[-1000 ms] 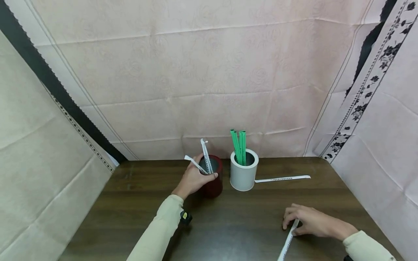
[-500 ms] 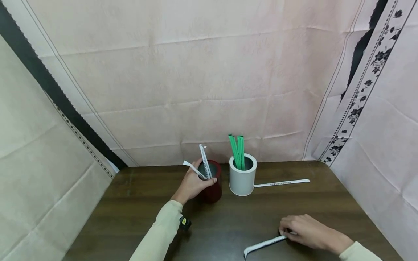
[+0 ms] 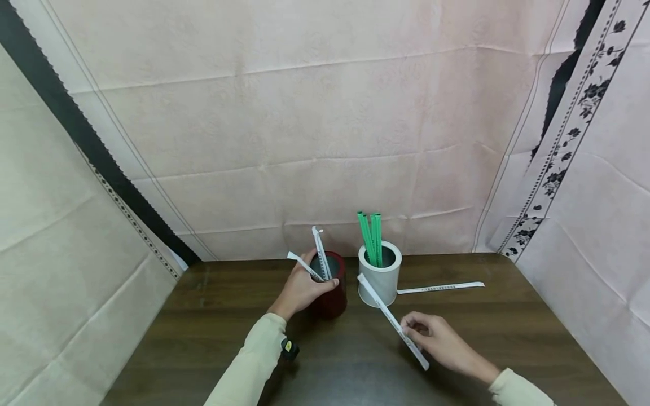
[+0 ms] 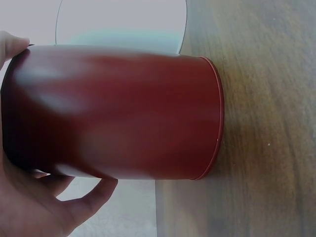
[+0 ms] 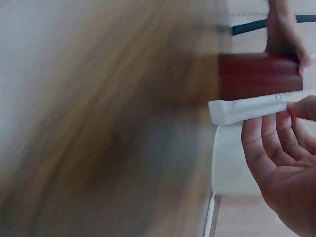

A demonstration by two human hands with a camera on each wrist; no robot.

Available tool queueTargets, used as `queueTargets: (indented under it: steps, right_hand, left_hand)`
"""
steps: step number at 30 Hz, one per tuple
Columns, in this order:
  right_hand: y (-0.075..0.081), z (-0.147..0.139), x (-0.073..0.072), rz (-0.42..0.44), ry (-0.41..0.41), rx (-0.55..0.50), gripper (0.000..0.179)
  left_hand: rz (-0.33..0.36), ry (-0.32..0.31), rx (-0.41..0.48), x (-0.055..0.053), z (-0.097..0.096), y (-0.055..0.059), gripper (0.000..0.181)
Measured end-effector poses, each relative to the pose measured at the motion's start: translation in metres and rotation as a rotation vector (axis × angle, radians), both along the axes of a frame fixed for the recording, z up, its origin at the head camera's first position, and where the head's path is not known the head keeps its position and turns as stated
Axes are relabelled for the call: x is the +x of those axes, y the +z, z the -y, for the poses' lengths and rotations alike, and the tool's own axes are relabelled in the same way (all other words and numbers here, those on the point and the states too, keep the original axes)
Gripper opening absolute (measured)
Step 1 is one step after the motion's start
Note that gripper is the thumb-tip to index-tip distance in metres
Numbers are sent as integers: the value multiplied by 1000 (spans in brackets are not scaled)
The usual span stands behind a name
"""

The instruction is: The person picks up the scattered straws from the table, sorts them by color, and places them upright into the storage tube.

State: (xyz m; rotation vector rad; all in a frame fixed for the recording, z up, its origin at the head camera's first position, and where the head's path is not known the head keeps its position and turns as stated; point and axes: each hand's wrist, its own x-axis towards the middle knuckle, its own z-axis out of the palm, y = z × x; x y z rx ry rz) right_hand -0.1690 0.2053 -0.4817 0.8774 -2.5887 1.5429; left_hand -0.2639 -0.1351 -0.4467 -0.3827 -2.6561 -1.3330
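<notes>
My left hand (image 3: 298, 290) grips a dark red cylindrical cup (image 4: 123, 113) near its rim; the cup stands upright on the table. Several white paper-wrapped straws (image 3: 320, 251) lean out of it. Between the thumb and fingers of my right hand (image 3: 440, 341), another paper-wrapped straw (image 3: 382, 307) is pinched, slanting up and left, its upper end overlapping the white cup (image 3: 373, 286) in the head view. Seen from the right wrist, the wrapper's near end (image 5: 222, 112) sticks out past the fingers. Green straws (image 3: 372, 239) stand in the white cup, to the right of the red one.
One more wrapped straw (image 3: 442, 288) lies flat on the brown wooden table (image 3: 213, 338), right of the white cup. Pale cloth (image 3: 304, 113) hangs behind the table's back edge and along both sides.
My right hand has lifted the wrapped straw from the table's right front and moved left toward the cups, turning its free end up and away. The left hand has kept its hold on the red cup.
</notes>
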Motion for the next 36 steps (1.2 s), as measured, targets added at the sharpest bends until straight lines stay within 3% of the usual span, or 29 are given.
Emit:
queueTargets:
  steps: [4, 9, 16, 28, 36]
  right_hand:
    - [11, 24, -7, 96, -45, -78, 7]
    - [26, 54, -19, 141, -133, -160, 11]
    - [48, 92, -38, 190, -198, -249, 16]
    - [84, 134, -65, 126, -236, -371, 18]
    - [90, 153, -83, 34, -297, -399, 15]
  left_hand:
    - [-5, -3, 7, 0, 0, -2, 93]
    - [1, -3, 7, 0, -2, -3, 95]
    - [-4, -12, 13, -1, -5, -5, 95]
    - [-10, 2, 14, 0, -3, -3, 95]
    - [-18, 0, 17, -2, -1, -2, 94]
